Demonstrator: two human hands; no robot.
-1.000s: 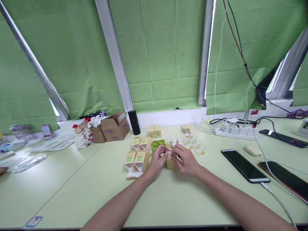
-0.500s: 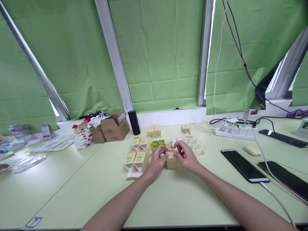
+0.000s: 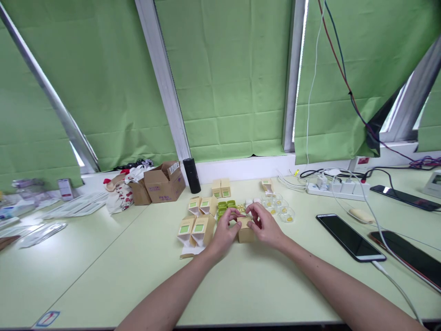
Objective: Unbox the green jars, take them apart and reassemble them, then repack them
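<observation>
A small kraft cardboard box (image 3: 245, 236) stands upright on the table between my two hands. My left hand (image 3: 224, 230) grips its left side, thumb at the top edge and fingers curled over the back. On the box's right side, my right hand (image 3: 264, 224) has its thumb against the top edge, with bent fingers above. Close by on the left are several open kraft boxes (image 3: 204, 227) with green label squares. Behind my hands sit green square containers (image 3: 222, 205), small yellowish pieces (image 3: 240, 208), white pieces (image 3: 257, 201) and clear plastic cups (image 3: 286, 214) with yellow bits inside.
Two kraft boxes (image 3: 221, 189) and an opened one (image 3: 268, 187) stand farther back. A black cylinder (image 3: 192, 175) is beside a brown carton (image 3: 165, 184). Phones (image 3: 350, 236), cables and a power strip (image 3: 336, 189) lie right. Another person's hand (image 3: 7, 242) shows at the left edge.
My right hand has shifted slightly left and lower against the box. My left hand and the box stay nearly still. The other person's hand reaches a little farther into view.
</observation>
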